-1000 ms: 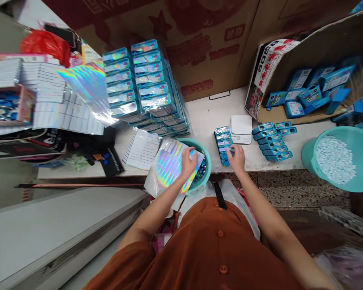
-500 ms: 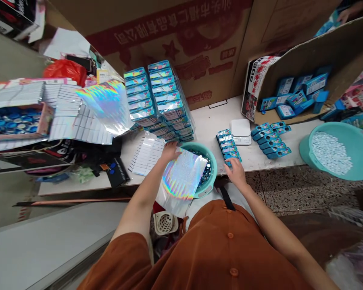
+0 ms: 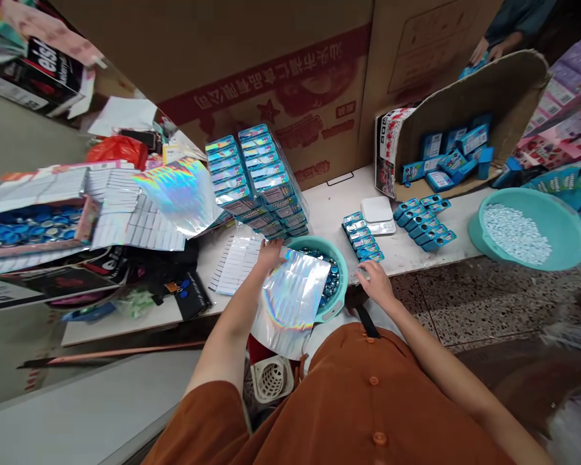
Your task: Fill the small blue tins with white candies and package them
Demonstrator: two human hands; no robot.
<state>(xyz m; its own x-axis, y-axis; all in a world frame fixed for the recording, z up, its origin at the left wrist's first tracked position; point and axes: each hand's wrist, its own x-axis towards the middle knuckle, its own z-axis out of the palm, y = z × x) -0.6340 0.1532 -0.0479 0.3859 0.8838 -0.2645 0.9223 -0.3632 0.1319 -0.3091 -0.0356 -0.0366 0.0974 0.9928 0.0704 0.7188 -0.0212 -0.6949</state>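
Shiny silver sheet with rainbow glare [image 3: 295, 294] lies over the left part of a round turquoise plastic basin [image 3: 343, 300] that holds small, dark, glossy pieces [image 3: 333, 278], and its lower end hangs past the rim towards our lap. Our left hand [image 3: 270, 255] is at its upper left corner, fingers bent and close together; we cannot tell whether they pinch the sheet or only rest on it. Our right hand [image 3: 376, 281] is at the near end of a row of small blue rectangular packs with silvery tops [image 3: 363, 239], its thumb and forefinger only narrowly apart; we cannot tell whether anything thin sits between them.

In our judgement, the sheet handles best with light pressure near its edge, since the basin supports it unevenly and a hard push could bend it. At the packs, we do well to use just the fingertips and a low wrist, so that the row remains straight and clear of the white flat scale [image 3: 378, 213] just beside it.
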